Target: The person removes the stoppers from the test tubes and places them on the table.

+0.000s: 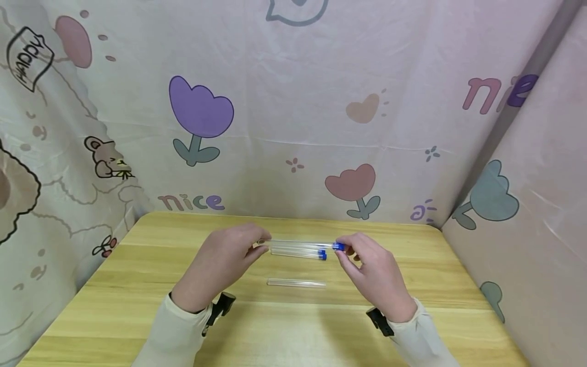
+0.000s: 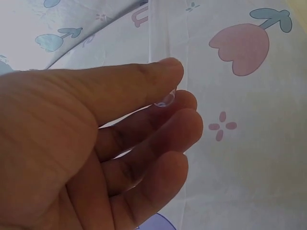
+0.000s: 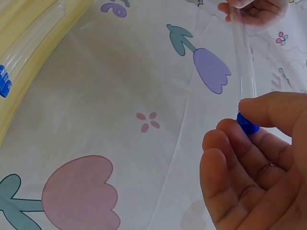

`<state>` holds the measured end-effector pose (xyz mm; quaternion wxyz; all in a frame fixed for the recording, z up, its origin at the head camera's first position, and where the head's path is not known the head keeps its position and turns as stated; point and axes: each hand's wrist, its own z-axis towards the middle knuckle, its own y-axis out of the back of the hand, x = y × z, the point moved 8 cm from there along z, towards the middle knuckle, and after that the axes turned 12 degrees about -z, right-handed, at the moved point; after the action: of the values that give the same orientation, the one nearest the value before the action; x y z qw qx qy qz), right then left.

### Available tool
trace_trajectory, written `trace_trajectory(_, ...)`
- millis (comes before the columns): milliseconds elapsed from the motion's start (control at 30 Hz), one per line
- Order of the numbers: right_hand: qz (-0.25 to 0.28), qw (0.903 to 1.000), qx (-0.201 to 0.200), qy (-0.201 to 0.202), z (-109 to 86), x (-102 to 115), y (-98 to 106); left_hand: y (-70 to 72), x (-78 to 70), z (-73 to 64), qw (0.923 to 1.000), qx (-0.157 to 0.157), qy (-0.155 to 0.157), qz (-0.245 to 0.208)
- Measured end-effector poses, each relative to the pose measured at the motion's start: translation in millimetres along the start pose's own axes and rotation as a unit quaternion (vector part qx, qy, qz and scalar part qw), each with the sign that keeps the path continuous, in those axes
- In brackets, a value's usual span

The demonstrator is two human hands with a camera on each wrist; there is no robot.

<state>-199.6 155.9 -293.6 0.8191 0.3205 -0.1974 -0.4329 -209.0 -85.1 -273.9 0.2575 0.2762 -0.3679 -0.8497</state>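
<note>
A clear test tube (image 1: 300, 244) with a blue cap (image 1: 338, 246) is held level between both hands above the table. My left hand (image 1: 233, 251) pinches its rounded end, which peeks out between thumb and fingers (image 2: 165, 98) in the left wrist view. At the capped end, my right hand (image 1: 373, 265) grips the blue cap (image 3: 247, 123) with thumb and fingertips. Just below and behind the held tube, two capped test tubes (image 1: 298, 253) lie side by side on the wood. Nearer to me lies a clear tube (image 1: 295, 283) with no cap on it.
A light wooden table (image 1: 293, 331) spans the view beneath the hands. Printed cloth (image 1: 275, 117) hangs behind the far edge and along both sides. Each wrist carries a black camera mount, one on the left cuff and one on the right.
</note>
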Motion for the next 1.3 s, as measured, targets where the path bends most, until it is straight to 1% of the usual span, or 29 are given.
trace_trajectory(133, 0.002, 1.0, 0.003, 0.002, -0.5, 0.9, -0.9, -0.2, 0.6, -1.0, 1.0, 0.004, 0.004, 0.003)
trace_trajectory(433, 0.001, 1.0, -0.006, 0.008, 0.8, 0.8, -0.3, 1.1, 0.4, -0.3, 1.0, 0.005, 0.004, 0.005)
trace_trajectory(567, -0.001, 1.0, -0.008, -0.001, 0.1, -0.3, -0.3, 0.0, -0.3, -0.3, 1.0, 0.006, 0.002, 0.003)
trace_trajectory(867, 0.004, 0.9996, -0.02, -0.018, -0.3, -3.4, 0.1, -0.3, -0.9, -0.2, 1.0, -0.006, -0.007, 0.001)
trace_trajectory(1067, 0.017, 0.9993, -0.007, -0.033, -2.0, -5.5, -3.2, -1.9, -0.1, -0.6, 0.9998, -0.012, -0.014, 0.0)
trace_trajectory(1200, 0.019, 0.9994, 0.002, -0.028, -3.3, -4.5, -5.5, -0.6, 0.6, -2.1, 0.9996, -0.019, -0.017, 0.009)
trace_trajectory(1300, 0.031, 0.9992, 0.006, -0.023, -1.9, -3.9, -6.7, 0.8, 1.2, -1.9, 0.9997, -0.02, -0.013, 0.01)
